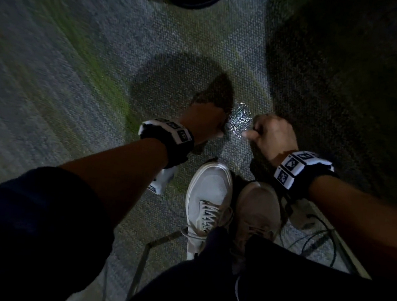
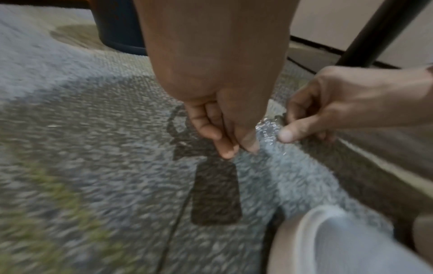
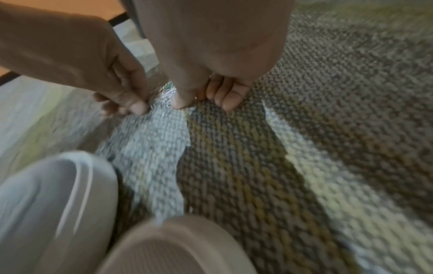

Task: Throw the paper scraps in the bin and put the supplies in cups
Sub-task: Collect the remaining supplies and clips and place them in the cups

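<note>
Left hand [image 1: 206,121]: reaching down, fingers [image 2: 225,148] curled with tips pointing to the floor, apparently holding nothing.
Right hand [image 1: 272,135]: reaching down just beside the left, fingers curled under, thumb pointing toward the left hand.
Arms: both forearms bare, extended downward and forward.
Wrists: each wears a black band with patterned markers.

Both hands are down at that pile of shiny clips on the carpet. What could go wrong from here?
1. The paper clips lie loose on rough carpet; scooping between the left hand and right hand could leave some snagged or scatter them.
2. A stray glint lies apart in shadow and may be missed.
3. The shoes are close by, so escaped clips could slide under them.
</note>
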{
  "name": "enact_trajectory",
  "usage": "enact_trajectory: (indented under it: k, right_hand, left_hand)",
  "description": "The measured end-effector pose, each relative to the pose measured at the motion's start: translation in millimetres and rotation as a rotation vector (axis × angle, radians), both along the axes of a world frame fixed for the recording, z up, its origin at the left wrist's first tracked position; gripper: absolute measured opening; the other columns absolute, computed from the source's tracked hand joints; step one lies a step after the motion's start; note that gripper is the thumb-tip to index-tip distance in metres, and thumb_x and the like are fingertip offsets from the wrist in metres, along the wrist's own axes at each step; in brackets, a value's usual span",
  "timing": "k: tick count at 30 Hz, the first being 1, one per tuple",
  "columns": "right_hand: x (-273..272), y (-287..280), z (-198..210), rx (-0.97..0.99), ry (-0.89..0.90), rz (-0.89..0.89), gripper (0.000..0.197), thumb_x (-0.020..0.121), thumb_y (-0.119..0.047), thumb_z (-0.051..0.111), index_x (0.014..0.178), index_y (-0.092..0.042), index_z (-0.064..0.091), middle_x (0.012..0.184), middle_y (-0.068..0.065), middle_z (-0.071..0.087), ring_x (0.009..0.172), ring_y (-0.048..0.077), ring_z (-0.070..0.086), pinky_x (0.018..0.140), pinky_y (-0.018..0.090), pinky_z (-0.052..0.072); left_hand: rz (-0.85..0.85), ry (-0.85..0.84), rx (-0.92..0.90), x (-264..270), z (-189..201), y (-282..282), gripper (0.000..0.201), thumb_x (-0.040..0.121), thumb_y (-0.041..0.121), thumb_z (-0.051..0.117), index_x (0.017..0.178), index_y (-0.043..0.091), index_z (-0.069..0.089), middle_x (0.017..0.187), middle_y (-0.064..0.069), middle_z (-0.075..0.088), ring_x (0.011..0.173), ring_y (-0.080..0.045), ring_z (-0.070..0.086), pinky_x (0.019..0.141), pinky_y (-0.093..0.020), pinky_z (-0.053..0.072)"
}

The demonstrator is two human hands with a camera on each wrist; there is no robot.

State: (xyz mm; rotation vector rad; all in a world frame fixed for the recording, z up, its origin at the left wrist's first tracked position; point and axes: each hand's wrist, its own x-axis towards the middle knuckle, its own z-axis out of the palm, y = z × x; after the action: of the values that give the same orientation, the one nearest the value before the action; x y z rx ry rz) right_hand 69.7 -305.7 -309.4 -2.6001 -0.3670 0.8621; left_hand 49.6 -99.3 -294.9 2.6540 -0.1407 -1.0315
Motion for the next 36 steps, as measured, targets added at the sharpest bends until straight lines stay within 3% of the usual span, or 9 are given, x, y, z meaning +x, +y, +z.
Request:
enact_trajectory:
  k: [7, 11, 17, 19, 24, 26, 29, 33, 36]
  right_hand:
    - [0, -9, 4, 0.003, 0.024, 0.048, 0.041, 0.075, -0.057, 0.072, 0.081, -0.017, 0.061, 0.098, 0.013, 0.065, 0.086, 0.035, 0.064, 0.072, 0.037, 0.05]
    - [-5, -2, 8, -0.049, 0.024, 0.196, 0.046, 0.075, -0.06, 0.069, 0.079, -0.018, 0.053, 0.097, 0.011, 0.063, 0.088, 0.034, 0.063, 0.071, 0.038, 0.051]
    - [8, 14, 13, -0.075, 0.011, 0.09, 0.055, 0.08, -0.065, 0.061, 0.078, -0.011, 0.062, 0.083, 0.018, 0.066, 0.081, 0.038, 0.063, 0.067, 0.038, 0.049]
    - [6, 11, 12, -0.073, 0.022, 0.093, 0.054, 0.08, -0.066, 0.06, 0.08, -0.012, 0.062, 0.082, 0.017, 0.066, 0.08, 0.037, 0.064, 0.067, 0.038, 0.049]
    - [-10, 2, 6, -0.091, 0.045, 0.228, 0.049, 0.081, -0.066, 0.058, 0.08, -0.018, 0.057, 0.085, 0.012, 0.067, 0.083, 0.034, 0.064, 0.068, 0.036, 0.05]
    - [-13, 8, 3, -0.087, 0.035, 0.282, 0.05, 0.083, -0.068, 0.053, 0.076, -0.018, 0.054, 0.084, 0.011, 0.066, 0.081, 0.033, 0.064, 0.068, 0.037, 0.052]
    - [-7, 18, 2, -0.082, 0.007, 0.205, 0.057, 0.084, -0.068, 0.051, 0.079, -0.012, 0.061, 0.082, 0.015, 0.066, 0.08, 0.035, 0.064, 0.067, 0.038, 0.052]
    - [2, 13, 4, -0.043, -0.018, 0.083, 0.055, 0.084, -0.065, 0.055, 0.076, -0.011, 0.063, 0.082, 0.016, 0.066, 0.08, 0.037, 0.064, 0.067, 0.038, 0.053]
    - [2, -3, 6, 0.006, -0.017, 0.062, 0.049, 0.081, -0.062, 0.063, 0.075, -0.014, 0.058, 0.086, 0.013, 0.065, 0.079, 0.036, 0.064, 0.068, 0.037, 0.051]
  left_hand:
    - [0.179, -0.099, -0.142, 16, 9, 11, 0.02, 0.082, 0.028, 0.072, 0.093, 0.012, 0.072, 0.092, -0.014, 0.074, 0.091, -0.031, 0.069, 0.08, -0.036, 0.051]
    - [0.24, -0.105, -0.152, 3, 10, 46, 0.019, 0.08, 0.023, 0.072, 0.095, 0.013, 0.068, 0.093, -0.014, 0.071, 0.091, -0.032, 0.067, 0.079, -0.043, 0.053]
    - [0.113, -0.074, -0.068, -19, 6, 40, 0.063, 0.069, 0.032, 0.082, 0.124, 0.018, 0.056, 0.123, -0.009, 0.058, 0.114, -0.031, 0.056, 0.092, -0.043, 0.048]
    - [0.054, -0.118, -0.072, -23, 1, 26, 0.057, 0.071, 0.031, 0.08, 0.121, 0.014, 0.058, 0.121, -0.011, 0.058, 0.111, -0.034, 0.057, 0.093, -0.044, 0.046]
    - [0.073, -0.192, -0.089, -17, -8, -3, 0.019, 0.086, 0.024, 0.062, 0.097, 0.01, 0.065, 0.102, -0.014, 0.064, 0.095, -0.036, 0.063, 0.08, -0.044, 0.048]
    - [0.128, -0.203, -0.128, -14, -10, -7, 0.014, 0.086, 0.022, 0.061, 0.093, 0.011, 0.065, 0.098, -0.013, 0.065, 0.091, -0.036, 0.064, 0.077, -0.044, 0.05]
    - [0.239, -0.227, -0.196, -8, -8, -2, 0.011, 0.084, 0.02, 0.061, 0.092, 0.013, 0.066, 0.098, -0.012, 0.067, 0.092, -0.034, 0.064, 0.078, -0.043, 0.051]
    - [0.332, -0.249, -0.205, -9, -6, 25, 0.02, 0.086, 0.019, 0.062, 0.104, 0.014, 0.065, 0.108, -0.011, 0.066, 0.098, -0.033, 0.063, 0.082, -0.045, 0.051]
    - [0.274, -0.24, -0.201, -14, -9, 42, 0.04, 0.081, 0.023, 0.07, 0.118, 0.013, 0.061, 0.118, -0.012, 0.06, 0.107, -0.034, 0.059, 0.088, -0.046, 0.05]
